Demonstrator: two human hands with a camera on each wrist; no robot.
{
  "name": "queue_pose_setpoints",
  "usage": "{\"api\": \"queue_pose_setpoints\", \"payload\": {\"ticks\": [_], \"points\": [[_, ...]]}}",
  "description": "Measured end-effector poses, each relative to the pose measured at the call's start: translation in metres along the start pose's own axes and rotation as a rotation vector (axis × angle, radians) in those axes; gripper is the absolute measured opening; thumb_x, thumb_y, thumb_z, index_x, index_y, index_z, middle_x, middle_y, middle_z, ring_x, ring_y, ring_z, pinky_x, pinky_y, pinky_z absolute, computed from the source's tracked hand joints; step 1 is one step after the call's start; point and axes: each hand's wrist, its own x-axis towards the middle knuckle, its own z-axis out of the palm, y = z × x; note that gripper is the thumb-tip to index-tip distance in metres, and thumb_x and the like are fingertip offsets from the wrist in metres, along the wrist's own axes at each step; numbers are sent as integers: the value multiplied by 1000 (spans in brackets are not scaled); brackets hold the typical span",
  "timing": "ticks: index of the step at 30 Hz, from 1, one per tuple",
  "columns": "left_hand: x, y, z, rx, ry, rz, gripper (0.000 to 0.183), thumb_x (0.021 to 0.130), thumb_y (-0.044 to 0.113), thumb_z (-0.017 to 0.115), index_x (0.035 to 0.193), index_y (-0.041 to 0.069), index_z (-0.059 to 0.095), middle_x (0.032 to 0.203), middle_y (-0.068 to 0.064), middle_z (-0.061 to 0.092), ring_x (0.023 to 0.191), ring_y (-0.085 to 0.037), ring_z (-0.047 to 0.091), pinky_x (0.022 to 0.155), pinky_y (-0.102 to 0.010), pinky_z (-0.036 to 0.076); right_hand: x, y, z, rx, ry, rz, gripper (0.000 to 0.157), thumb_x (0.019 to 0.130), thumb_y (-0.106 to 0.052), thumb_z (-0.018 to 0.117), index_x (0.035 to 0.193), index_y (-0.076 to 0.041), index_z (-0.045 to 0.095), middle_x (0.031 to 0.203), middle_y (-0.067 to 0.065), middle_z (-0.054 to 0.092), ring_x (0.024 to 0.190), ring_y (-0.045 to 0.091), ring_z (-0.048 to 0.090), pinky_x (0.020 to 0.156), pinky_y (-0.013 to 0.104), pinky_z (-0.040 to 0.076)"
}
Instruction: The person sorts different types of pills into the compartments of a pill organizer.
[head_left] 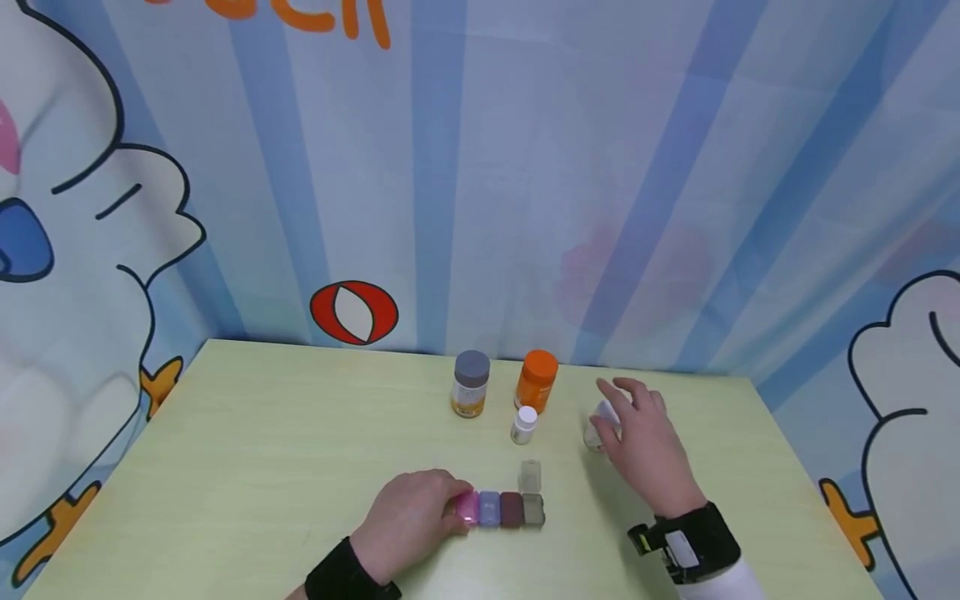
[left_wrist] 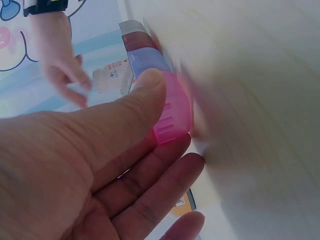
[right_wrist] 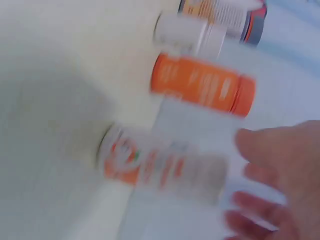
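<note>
Your left hand (head_left: 411, 518) pinched the pink end (head_left: 468, 507) of a four-coloured box (head_left: 512, 510) on the desk (head_left: 285, 442); your right hand (head_left: 647, 443), fingers apart, was just beside a white bottle (right_wrist: 162, 167), right of the orange bottle (head_left: 536, 383).

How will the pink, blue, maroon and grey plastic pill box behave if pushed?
The pill box probably slides rather than rolls: it looks low, boxy and flat-sided. Likely light, being small beside the left hand pinching its pink end. The open clear plastic lid at its grey end might swing or snag.

Part-open pillbox (head_left: 500, 509), upright white bottle (right_wrist: 162, 165)
</note>
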Motion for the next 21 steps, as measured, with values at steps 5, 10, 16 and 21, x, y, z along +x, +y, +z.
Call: {"api": "queue_pose_setpoints", "payload": {"ticks": [5, 10, 16, 21], "points": [[-1, 0, 2, -1, -11, -10, 41, 72, 38, 75, 108, 22, 66, 95, 8, 66, 82, -7, 55, 77, -34, 47, -6, 19, 7, 52, -135, 104, 56, 90, -38, 54, 137, -11, 38, 123, 18, 51, 106, 34, 46, 87, 50, 40], [-2, -1, 2, 3, -8, -10, 41, 72, 39, 74, 109, 22, 66, 94, 8, 65, 79, -6, 54, 75, -33, 47, -9, 16, 8, 73, -100, 103, 55, 89, -37, 58, 134, -9, 43, 111, 15, 57, 95, 28, 52, 78, 44, 45], [-1, -1, 1, 0, -1, -3, 42, 72, 40, 74, 109, 22, 66, 96, 7, 66, 83, -7, 55, 76, -33, 47, -17, -6, -10, 23, -51, 71, 57, 83, -39, 64, 131, -12, 47, 104, 7, 59, 85, 19, 51, 69, 35, 47], [0, -2, 0, 6, 2, -9, 42, 73, 41, 73, 110, 22, 66, 97, 7, 66, 82, -7, 55, 76, -33, 47, -31, -42, -29, 62, -102, 1, 56, 81, -43, 66, 130, -22, 48, 102, -8, 57, 86, 6, 49, 68, 28, 47]]}}
